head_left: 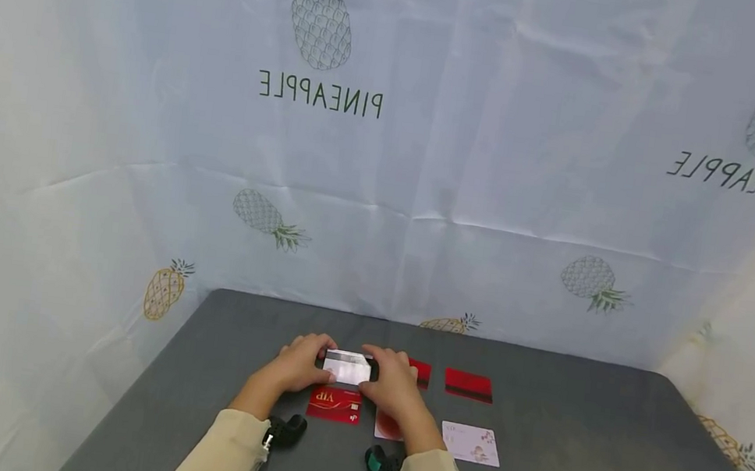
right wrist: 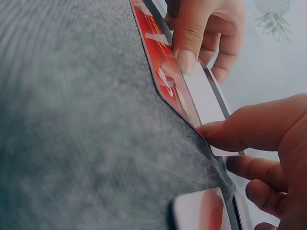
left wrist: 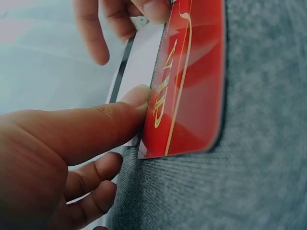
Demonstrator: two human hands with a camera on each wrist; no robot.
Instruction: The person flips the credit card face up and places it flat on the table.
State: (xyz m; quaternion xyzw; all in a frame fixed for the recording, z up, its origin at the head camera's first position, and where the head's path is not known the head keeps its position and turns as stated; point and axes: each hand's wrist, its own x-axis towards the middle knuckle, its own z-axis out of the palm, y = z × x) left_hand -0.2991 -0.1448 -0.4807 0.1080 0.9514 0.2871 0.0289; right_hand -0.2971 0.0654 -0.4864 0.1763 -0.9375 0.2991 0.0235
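Between both hands, at the middle of the dark table, is a white card (head_left: 347, 368) with a dark stripe along its far side. My left hand (head_left: 298, 363) holds its left end, the thumb (left wrist: 136, 98) lying on the white face. At the other end my right hand (head_left: 396, 385) pinches the card near its corner, thumb on the near edge. Just on the near side of it, a red VIP card (head_left: 334, 405) with gold lettering lies on the table. The right hand and wrist partly cover a pale card with a red design (head_left: 388, 427).
Right of the hands lie a red card with a dark stripe (head_left: 468, 385) and a white card with a floral print (head_left: 470, 443). Another red card (head_left: 421, 372) shows partly behind the right hand. A pineapple-print cloth (head_left: 430, 155) hangs along the table's back edge.
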